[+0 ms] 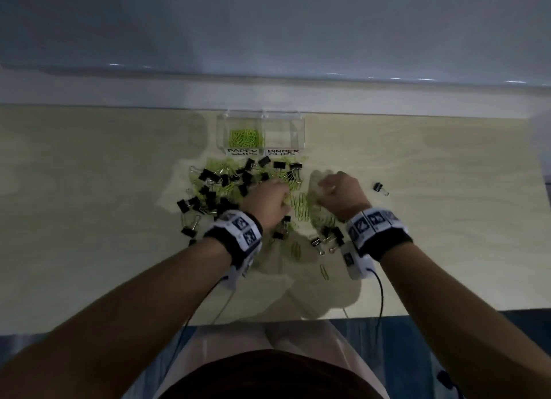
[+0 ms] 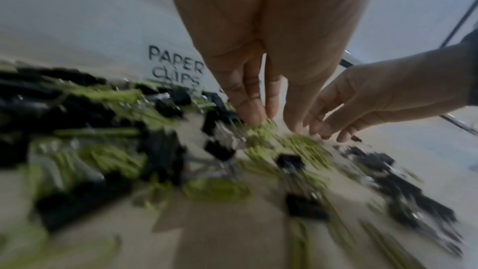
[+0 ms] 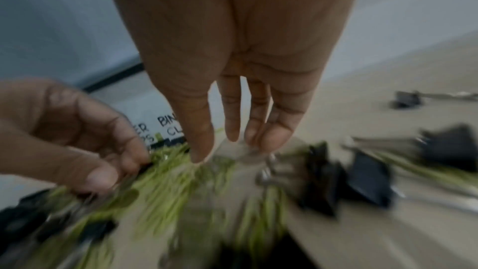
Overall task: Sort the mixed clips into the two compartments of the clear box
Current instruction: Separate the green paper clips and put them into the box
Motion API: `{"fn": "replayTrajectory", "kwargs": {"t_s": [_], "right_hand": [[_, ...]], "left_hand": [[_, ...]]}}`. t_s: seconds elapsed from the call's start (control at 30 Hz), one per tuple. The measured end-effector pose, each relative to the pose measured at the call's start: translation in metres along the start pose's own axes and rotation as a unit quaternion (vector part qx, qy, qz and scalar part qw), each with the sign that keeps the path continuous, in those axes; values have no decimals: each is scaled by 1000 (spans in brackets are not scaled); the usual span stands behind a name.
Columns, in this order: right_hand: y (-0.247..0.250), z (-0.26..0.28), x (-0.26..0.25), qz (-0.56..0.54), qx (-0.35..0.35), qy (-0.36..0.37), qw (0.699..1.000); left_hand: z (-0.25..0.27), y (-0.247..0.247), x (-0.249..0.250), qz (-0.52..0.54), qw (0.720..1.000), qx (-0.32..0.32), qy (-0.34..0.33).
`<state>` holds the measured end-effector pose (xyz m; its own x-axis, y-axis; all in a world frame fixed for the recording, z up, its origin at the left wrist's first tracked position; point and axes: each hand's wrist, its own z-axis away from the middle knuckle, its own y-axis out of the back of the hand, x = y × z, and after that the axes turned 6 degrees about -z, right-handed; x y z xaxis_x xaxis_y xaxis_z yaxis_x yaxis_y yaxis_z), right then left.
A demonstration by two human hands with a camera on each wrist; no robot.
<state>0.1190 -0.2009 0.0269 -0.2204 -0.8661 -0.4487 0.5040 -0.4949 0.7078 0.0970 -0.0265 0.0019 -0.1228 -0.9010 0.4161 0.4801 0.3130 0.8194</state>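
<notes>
The green paper clips (image 1: 299,205) are being picked out of the mixed pile on the surface (image 1: 89,219). Only some of the sorting looks done. A small heap of green clips already lies in the left part of the clear box (image 1: 222,130), above the label that says PAPER CLIPS. The right part, marked BINDER CLIPS, looks empty. Many black binder clips (image 1: 208,190) are still mixed with green ones just in front of the box, and one black clip (image 1: 381,188) lies alone, well apart on the right.

The left hand (image 1: 268,202) is held low over the pile. Its fingers (image 2: 248,109) are almost straight and close together, and the tips touch the green clips. Whether a clip is pinched between them cannot be told, because the picture is blurred.

The right hand (image 1: 340,190) is held just beside it. Its fingers (image 3: 274,138) hang loose and a little spread, right over the clips. Nothing is clearly held.

Next, a few green clips probably need to be pinched up and carried to the left part of the box. Care would be needed so that no black clip is dragged along.
</notes>
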Motion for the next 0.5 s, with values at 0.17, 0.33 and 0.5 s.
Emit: {"fn": "replayTrajectory", "kwargs": {"t_s": [0.17, 0.33, 0.5], "right_hand": [[-30, 13, 7, 45, 14, 19, 999], [-56, 7, 4, 32, 53, 51, 997], [-46, 10, 1, -21, 45, 92, 995]], "left_hand": [[-5, -23, 14, -54, 996, 21, 64], [-15, -24, 9, -69, 996, 44, 38], [-17, -22, 6, -79, 996, 32, -6]]}}
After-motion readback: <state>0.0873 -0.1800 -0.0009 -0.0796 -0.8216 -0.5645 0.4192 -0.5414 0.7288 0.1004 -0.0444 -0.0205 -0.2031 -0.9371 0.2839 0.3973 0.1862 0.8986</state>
